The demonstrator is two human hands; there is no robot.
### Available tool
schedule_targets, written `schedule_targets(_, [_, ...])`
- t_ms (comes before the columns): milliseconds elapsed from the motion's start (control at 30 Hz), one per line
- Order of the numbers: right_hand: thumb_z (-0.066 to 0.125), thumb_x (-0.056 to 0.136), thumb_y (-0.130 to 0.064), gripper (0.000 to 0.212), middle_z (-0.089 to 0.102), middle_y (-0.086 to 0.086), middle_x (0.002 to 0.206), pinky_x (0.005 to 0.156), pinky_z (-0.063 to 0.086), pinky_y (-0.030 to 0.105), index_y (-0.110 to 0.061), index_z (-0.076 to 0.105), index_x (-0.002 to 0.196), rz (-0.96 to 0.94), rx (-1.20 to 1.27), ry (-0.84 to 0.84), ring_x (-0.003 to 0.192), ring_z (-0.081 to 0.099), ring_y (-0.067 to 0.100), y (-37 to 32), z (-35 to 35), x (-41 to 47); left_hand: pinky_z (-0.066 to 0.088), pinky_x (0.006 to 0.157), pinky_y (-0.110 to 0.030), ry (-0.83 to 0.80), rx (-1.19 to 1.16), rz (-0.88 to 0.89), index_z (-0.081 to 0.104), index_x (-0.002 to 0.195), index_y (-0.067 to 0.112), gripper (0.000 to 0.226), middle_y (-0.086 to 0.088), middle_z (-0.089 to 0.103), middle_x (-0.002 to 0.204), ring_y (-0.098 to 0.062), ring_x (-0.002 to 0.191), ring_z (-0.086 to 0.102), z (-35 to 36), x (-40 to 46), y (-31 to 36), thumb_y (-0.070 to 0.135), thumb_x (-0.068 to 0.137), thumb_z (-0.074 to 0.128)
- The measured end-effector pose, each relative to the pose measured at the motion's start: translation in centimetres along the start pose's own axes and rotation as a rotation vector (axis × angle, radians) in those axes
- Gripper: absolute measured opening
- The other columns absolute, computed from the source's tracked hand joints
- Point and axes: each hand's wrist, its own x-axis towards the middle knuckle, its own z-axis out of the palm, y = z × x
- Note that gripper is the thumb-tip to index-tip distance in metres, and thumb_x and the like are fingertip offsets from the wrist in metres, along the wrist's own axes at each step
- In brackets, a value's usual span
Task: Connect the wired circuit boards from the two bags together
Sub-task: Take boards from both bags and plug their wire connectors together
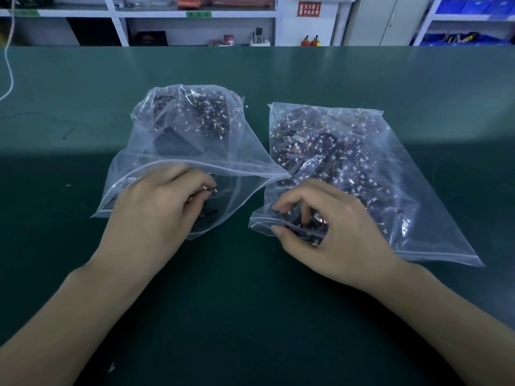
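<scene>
Two clear plastic zip bags lie side by side on the green table. The left bag [192, 126] and the right bag [362, 162] both hold many small dark circuit boards with thin wires and white connectors. My left hand [156, 207] reaches into the open mouth of the left bag, its fingers curled on a dark wired board [207, 211] there. My right hand [328, 227] is in the mouth of the right bag, thumb and fingers pinching a wired board [306, 232] among the pile.
The green table [250, 302] stretches wide around the bags. A white cord [9, 65] hangs at the far left. Behind the table's far edge stand white shelves [195, 15], two red fire extinguishers [310, 40] and blue bins [473, 37].
</scene>
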Motion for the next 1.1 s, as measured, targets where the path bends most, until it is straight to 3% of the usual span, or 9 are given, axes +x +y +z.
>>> schedule_targets(100, [0.072, 0.094, -0.04, 0.021, 0.066, -0.017, 0.099, 0.072, 0.052, 0.028, -0.024, 0.072, 0.107, 0.0, 0.001, 0.002, 0.079, 0.061, 0.014, -0.2, 0.0, -0.1, 0.06, 0.071, -0.044, 0.06, -0.038, 0.068, 0.08, 0.106, 0.013, 0.01, 0.001, 0.072, 0.099, -0.025, 0.085, 0.068, 0.1, 0.0, 0.7, 0.009, 0.097, 0.077])
schedule_targets(267, [0.077, 0.097, -0.023, 0.011, 0.065, -0.015, 0.098, 0.069, 0.051, 0.029, -0.022, 0.073, 0.107, 0.043, 0.011, 0.003, 0.077, 0.061, 0.014, 0.2, 0.1, 0.0, 0.056, 0.078, -0.024, 0.157, -0.288, -0.012, 0.081, 0.106, 0.014, 0.011, 0.006, 0.071, 0.101, -0.008, 0.084, 0.067, 0.4, -0.2, 2.0, 0.01, 0.097, 0.078])
schedule_targets(433, [0.077, 0.097, -0.021, 0.012, 0.065, -0.016, 0.099, 0.07, 0.05, 0.028, -0.022, 0.073, 0.108, 0.037, 0.012, -0.001, 0.077, 0.061, 0.014, 0.2, 0.1, 0.0, 0.058, 0.083, -0.025, 0.124, -0.589, -0.176, 0.079, 0.102, 0.021, 0.015, 0.009, 0.071, 0.099, -0.017, 0.09, 0.074, 1.3, -0.5, 3.5, 0.009, 0.094, 0.079])
schedule_targets(633, [0.074, 0.099, -0.027, 0.017, 0.066, -0.014, 0.1, 0.07, 0.052, 0.03, -0.021, 0.073, 0.115, 0.032, 0.031, 0.013, 0.077, 0.061, 0.013, 0.2, 0.2, -0.1, 0.057, 0.079, -0.027, 0.143, -0.696, -0.209, 0.077, 0.103, 0.031, 0.011, 0.011, 0.073, 0.098, -0.019, 0.088, 0.073, 1.3, -0.6, 4.0, 0.022, 0.097, 0.078])
schedule_targets(733, [0.071, 0.1, -0.033, 0.027, 0.067, -0.013, 0.101, 0.073, 0.053, 0.029, -0.021, 0.074, 0.124, 0.007, 0.018, 0.02, 0.079, 0.06, 0.008, 0.1, 0.2, 0.0, 0.057, 0.083, -0.024, 0.124, -0.746, -0.165, 0.076, 0.107, 0.031, 0.014, 0.014, 0.071, 0.102, -0.018, 0.092, 0.075, 1.2, -0.7, 4.4, 0.02, 0.098, 0.076])
schedule_targets(900, [0.072, 0.1, -0.038, 0.032, 0.069, -0.012, 0.101, 0.072, 0.053, 0.025, -0.018, 0.075, 0.125, -0.008, 0.024, 0.047, 0.077, 0.06, 0.007, 0.1, 0.4, 0.0, 0.055, 0.081, -0.023, 0.052, -0.714, -0.012, 0.078, 0.106, 0.017, 0.012, 0.005, 0.069, 0.102, -0.018, 0.092, 0.073, 1.1, -0.7, 5.1, 0.01, 0.096, 0.076])
schedule_targets(1000, [0.075, 0.101, -0.027, 0.021, 0.071, -0.009, 0.099, 0.072, 0.048, 0.019, -0.014, 0.078, 0.118, -0.029, 0.069, 0.081, 0.077, 0.062, 0.008, 0.2, 0.4, 0.1, 0.053, 0.079, -0.023, 0.036, -0.646, 0.078, 0.08, 0.105, 0.015, 0.012, 0.0, 0.07, 0.099, -0.015, 0.09, 0.07, 0.8, -0.7, 5.6, 0.008, 0.096, 0.076])
schedule_targets(1100, [0.078, 0.1, -0.012, 0.007, 0.072, -0.005, 0.091, 0.07, 0.049, 0.025, -0.011, 0.081, 0.105, -0.074, 0.08, 0.101, 0.076, 0.063, 0.014, 0.3, 0.4, 0.2, 0.053, 0.082, -0.023, 0.035, -0.617, 0.089, 0.081, 0.103, 0.012, 0.009, -0.001, 0.07, 0.099, -0.013, 0.092, 0.07, 0.7, -0.7, 5.9, 0.008, 0.096, 0.077])
